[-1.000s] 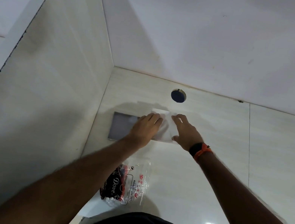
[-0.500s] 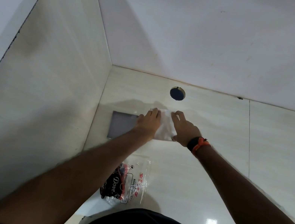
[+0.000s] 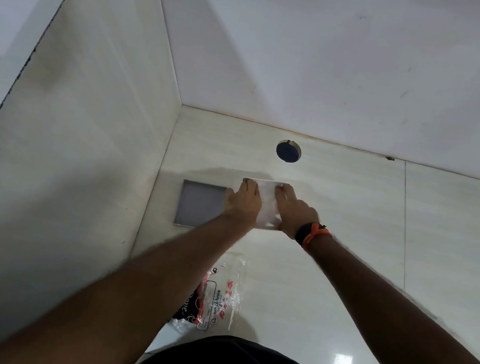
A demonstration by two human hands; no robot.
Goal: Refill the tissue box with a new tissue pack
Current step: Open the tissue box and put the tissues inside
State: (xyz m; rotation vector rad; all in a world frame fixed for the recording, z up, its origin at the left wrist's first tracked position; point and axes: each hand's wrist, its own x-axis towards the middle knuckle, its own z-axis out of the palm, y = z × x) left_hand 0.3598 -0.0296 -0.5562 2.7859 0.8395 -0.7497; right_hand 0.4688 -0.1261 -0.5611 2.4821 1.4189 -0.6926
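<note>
Pale tiled counter [image 3: 330, 262] runs into a corner under a white wall, with two round holes near its back edge. On it I see my left hand [image 3: 243, 203] and right hand [image 3: 292, 215] pressed flat on a white stack of tissues [image 3: 266, 205], fingers spread forward over its top, palms bracketing it from either side; they hold it down and do not pinch it. A grey metal tissue box [image 3: 201, 205] sits just beside the left hand, possibly recessed; I cannot tell from this angle. The empty plastic wrapper [image 3: 217, 293] lies nearer me. To do this step well, I judge I should square the stack's edges, keep even pressure, then slide it left as one block.
</note>
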